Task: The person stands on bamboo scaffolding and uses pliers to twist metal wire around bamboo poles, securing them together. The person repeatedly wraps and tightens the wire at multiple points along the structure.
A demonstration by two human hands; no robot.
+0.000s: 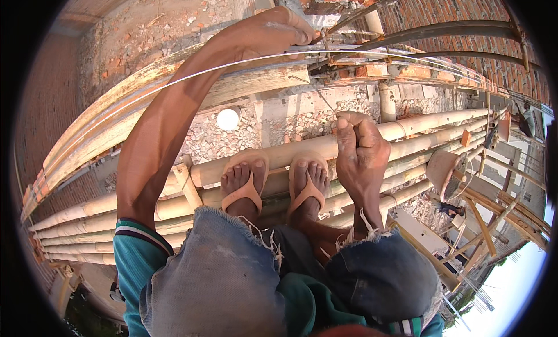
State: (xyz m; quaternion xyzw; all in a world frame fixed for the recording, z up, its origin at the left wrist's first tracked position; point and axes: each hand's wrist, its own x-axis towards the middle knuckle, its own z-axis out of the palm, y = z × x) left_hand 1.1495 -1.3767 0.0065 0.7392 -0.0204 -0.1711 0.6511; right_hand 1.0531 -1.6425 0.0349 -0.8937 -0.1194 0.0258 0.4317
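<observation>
Right hand (361, 157): grip closed, fingers curled and thumb pinched on a thin dark wire (321, 94) that runs up and away from the fist toward the steel above. The hand hangs just over the right knee, above the bamboo poles (407, 128).

Directly left of this grip: two feet in tan sandals (274, 186), side by side on the poles. Nearer than the feet, frayed denim shorts (221, 267) and a teal striped sleeve (136, 244).

Bamboo poles lie bundled, running left to right beneath the feet and the right grip. Gravel and rubble show through the gaps below.

Left hand (279, 30): farther out, arm stretched well beyond the right grip. Grip closed over a thin pale wire (192, 74) at a bundle of curved steel rods (442, 30). The pale wire sweeps from this grip back down to the left in a long arc.

Just under the left grip: a rough wooden plank (250, 84). A round white object (228, 119) lies on the gravel between plank and poles.

Beyond the left grip: red brick wall (465, 6), broken brick at the top.
</observation>
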